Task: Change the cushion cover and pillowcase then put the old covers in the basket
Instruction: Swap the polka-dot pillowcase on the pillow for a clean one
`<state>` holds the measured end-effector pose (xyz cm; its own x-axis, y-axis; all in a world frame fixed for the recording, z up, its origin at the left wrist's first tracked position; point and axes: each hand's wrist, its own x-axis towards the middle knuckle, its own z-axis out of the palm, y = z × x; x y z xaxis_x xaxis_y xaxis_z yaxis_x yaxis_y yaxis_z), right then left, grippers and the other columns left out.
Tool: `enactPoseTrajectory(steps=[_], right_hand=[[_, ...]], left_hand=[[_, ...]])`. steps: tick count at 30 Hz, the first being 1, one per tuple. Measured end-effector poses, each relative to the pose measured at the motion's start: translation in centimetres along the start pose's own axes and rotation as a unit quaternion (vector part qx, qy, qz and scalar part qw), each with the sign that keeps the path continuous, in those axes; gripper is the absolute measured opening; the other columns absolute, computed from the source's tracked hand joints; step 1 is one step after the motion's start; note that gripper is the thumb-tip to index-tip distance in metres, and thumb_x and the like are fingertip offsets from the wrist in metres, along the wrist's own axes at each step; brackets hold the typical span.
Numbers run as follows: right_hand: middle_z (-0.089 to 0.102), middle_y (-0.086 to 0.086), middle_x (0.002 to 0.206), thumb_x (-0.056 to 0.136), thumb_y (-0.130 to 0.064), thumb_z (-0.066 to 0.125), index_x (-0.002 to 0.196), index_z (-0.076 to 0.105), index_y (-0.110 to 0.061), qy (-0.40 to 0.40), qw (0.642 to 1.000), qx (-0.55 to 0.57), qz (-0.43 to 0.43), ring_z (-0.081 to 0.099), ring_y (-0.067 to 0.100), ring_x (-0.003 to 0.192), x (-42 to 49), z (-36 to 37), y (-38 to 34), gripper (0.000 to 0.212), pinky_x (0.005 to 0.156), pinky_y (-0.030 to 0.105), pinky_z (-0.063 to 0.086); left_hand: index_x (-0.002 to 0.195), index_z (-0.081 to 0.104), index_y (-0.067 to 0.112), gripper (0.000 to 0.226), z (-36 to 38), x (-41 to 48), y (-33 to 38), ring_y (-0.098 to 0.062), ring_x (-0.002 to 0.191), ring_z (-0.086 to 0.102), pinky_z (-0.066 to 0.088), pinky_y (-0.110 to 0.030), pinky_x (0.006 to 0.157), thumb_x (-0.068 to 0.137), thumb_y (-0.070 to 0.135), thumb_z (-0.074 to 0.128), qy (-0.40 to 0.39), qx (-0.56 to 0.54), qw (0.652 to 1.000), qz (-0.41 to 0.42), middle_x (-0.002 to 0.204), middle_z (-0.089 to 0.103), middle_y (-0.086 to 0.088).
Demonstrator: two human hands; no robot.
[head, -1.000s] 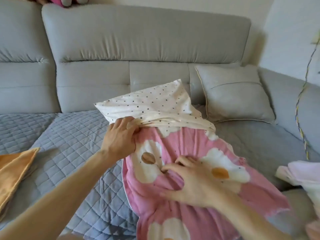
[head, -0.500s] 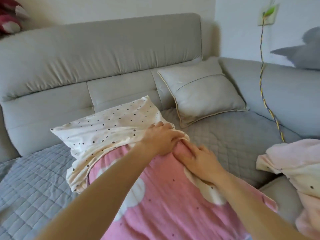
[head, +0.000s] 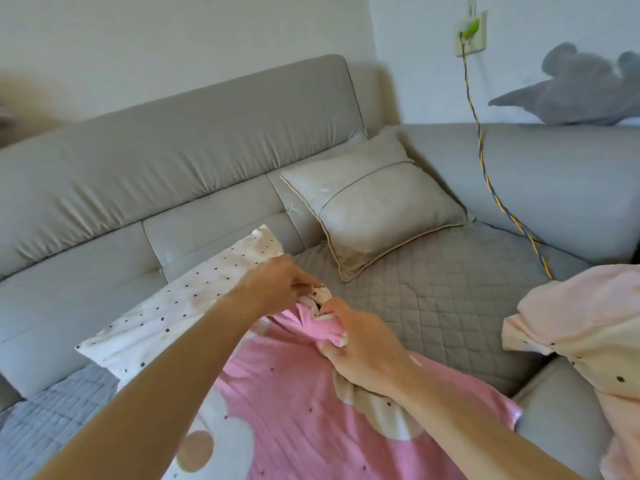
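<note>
With the dotted pillow [head: 194, 299] lying on the sofa seat [head: 433, 292] near its backrest, left hand [head: 273, 289] and right hand [head: 360, 344], both closed, pinch the pink pillowcase [head: 298, 403] hem; next, presumably draw it over the remaining corner.

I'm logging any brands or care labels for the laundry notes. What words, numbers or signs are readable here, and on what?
None: no readable text shows anywhere in this view.
The pink cover and the dotted white pillow carry only printed patterns, flowers and dots, no letters.
The grey cushion shows no tag.
The wall socket bears no legible marking.
The left hand and right hand bunch the fabric, so a label there would be hidden.
</note>
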<state>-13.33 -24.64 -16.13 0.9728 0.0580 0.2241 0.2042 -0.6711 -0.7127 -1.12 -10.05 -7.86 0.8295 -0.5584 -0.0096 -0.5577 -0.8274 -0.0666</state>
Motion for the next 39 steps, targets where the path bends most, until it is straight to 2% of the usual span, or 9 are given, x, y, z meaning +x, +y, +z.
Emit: enactPoseTrajectory(steps=[6, 9, 14, 20, 24, 30, 33, 36, 39], right_hand=[[0.060, -0.013, 0.092, 0.084, -0.025, 0.057, 0.111, 0.047, -0.042, 0.000, 0.990, -0.022, -0.141, 0.053, 0.004, 0.073, -3.3, -2.7, -3.7, 0.033, 0.072, 0.028, 0.047], [0.061, -0.016, 0.098, 0.085, -0.036, 0.058, 0.105, 0.049, -0.049, 0.003, 0.996, -0.041, -0.083, 0.061, 0.007, 0.090, -2.9, -3.9, -0.9, 0.026, 0.077, 0.033, 0.049], [0.056, -0.011, 0.099, 0.083, -0.066, 0.038, 0.114, 0.048, -0.047, 0.029, 0.990, -0.134, 0.024, 0.060, 0.020, 0.094, -0.4, -2.6, 2.7, 0.038, 0.075, 0.040, 0.050], [0.058, -0.011, 0.103, 0.081, -0.053, 0.068, 0.105, 0.063, -0.046, 0.142, 0.959, -0.241, 0.044, 0.057, 0.028, 0.098, -0.4, -1.4, 1.6, 0.026, 0.077, 0.040, 0.047], [0.064, -0.001, 0.121, 0.082, -0.038, 0.066, 0.111, 0.068, -0.030, 0.196, 0.954, -0.225, -0.025, 0.057, 0.033, 0.104, -0.9, 0.4, -1.7, 0.030, 0.083, 0.046, 0.051], [0.024, -0.007, 0.157, 0.076, -0.087, 0.030, 0.145, 0.030, -0.050, -0.001, 0.949, -0.277, -0.148, 0.013, 0.026, 0.149, -3.0, 5.8, -9.9, 0.078, 0.113, 0.065, 0.017], [-0.011, 0.004, 0.164, 0.061, -0.098, 0.031, 0.152, 0.007, -0.048, -0.108, 0.924, -0.339, -0.136, -0.021, 0.038, 0.147, -3.8, 9.5, -12.0, 0.106, 0.105, 0.075, -0.007], [0.016, 0.027, 0.158, 0.058, -0.083, 0.054, 0.152, 0.029, -0.036, -0.096, 0.901, -0.403, -0.127, 0.011, 0.058, 0.141, -4.1, 12.2, -13.6, 0.108, 0.094, 0.083, 0.006], [0.023, 0.025, 0.143, 0.065, -0.045, 0.075, 0.146, 0.025, -0.037, -0.090, 0.892, -0.428, -0.117, 0.030, 0.053, 0.127, -3.1, 13.7, -14.1, 0.095, 0.092, 0.071, 0.026]], left_hand=[[0.128, 0.055, 0.056, 0.040, -1.9, -3.5, -7.6, -0.033, 0.099, 0.061, 0.048, -0.039, 0.075, 0.095, 0.055, 0.033, 0.118, 0.078, 0.982, -0.124, 0.106, 0.050, 0.000], [0.124, 0.058, 0.056, 0.060, -1.5, -4.8, -9.5, -0.033, 0.092, 0.061, 0.045, -0.039, 0.071, 0.080, 0.073, 0.021, 0.158, 0.061, 0.973, -0.155, 0.096, 0.049, 0.003], [0.134, 0.051, 0.048, 0.040, 3.1, -7.9, -7.9, -0.027, 0.112, 0.055, 0.047, -0.041, 0.092, 0.095, 0.047, 0.041, 0.164, -0.028, 0.977, -0.137, 0.119, 0.056, 0.003], [0.139, 0.030, 0.058, 0.048, 7.3, -16.6, -7.2, -0.027, 0.116, 0.049, 0.043, -0.043, 0.096, 0.094, 0.048, 0.043, 0.247, -0.125, 0.915, -0.293, 0.131, 0.051, 0.006], [0.144, 0.029, 0.053, 0.051, 10.4, -21.8, -6.3, -0.022, 0.107, 0.052, 0.048, -0.039, 0.088, 0.093, 0.052, 0.026, 0.280, -0.131, 0.916, -0.254, 0.121, 0.055, 0.010], [0.150, 0.025, 0.049, 0.071, 12.2, -24.6, -6.7, -0.020, 0.115, 0.051, 0.053, -0.035, 0.086, 0.083, 0.025, 0.032, 0.256, -0.159, 0.937, -0.178, 0.134, 0.048, 0.008], [0.150, 0.025, 0.047, 0.080, 12.7, -25.5, -7.0, -0.024, 0.126, 0.046, 0.049, -0.038, 0.097, 0.075, 0.021, 0.030, 0.236, -0.168, 0.944, -0.158, 0.143, 0.042, 0.002], [0.150, 0.020, 0.052, 0.088, 13.2, -26.2, -8.4, -0.027, 0.126, 0.043, 0.051, -0.043, 0.091, 0.074, 0.010, 0.038, 0.215, -0.144, 0.954, -0.153, 0.142, 0.038, 0.002], [0.143, 0.005, 0.064, 0.089, 13.8, -26.7, -9.4, -0.028, 0.111, 0.046, 0.055, -0.042, 0.070, 0.082, 0.016, 0.048, 0.186, -0.129, 0.959, -0.171, 0.133, 0.033, 0.003]])
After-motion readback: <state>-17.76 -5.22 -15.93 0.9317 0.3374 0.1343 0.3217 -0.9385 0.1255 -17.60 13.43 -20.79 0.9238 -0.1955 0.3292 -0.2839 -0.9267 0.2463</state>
